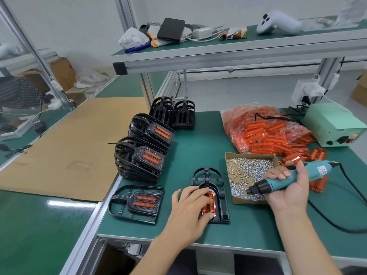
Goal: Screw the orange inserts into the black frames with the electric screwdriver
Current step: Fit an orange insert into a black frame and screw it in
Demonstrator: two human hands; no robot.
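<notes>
Pressing flat on the orange insert (209, 203) seated in the black frame (211, 195) on the bench (190, 155), left hand (190, 209) is loosely spread; right hand (286, 185) is clenching the electric screwdriver (286, 178), label unreadable.

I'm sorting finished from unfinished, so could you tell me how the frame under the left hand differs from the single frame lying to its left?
The frame under the left hand lies back up, insert sitting exposed, fingers of the left hand pressing it. The single frame lies face up, orange showing through two slots, untouched. Both are black, flat on the mat.
</notes>
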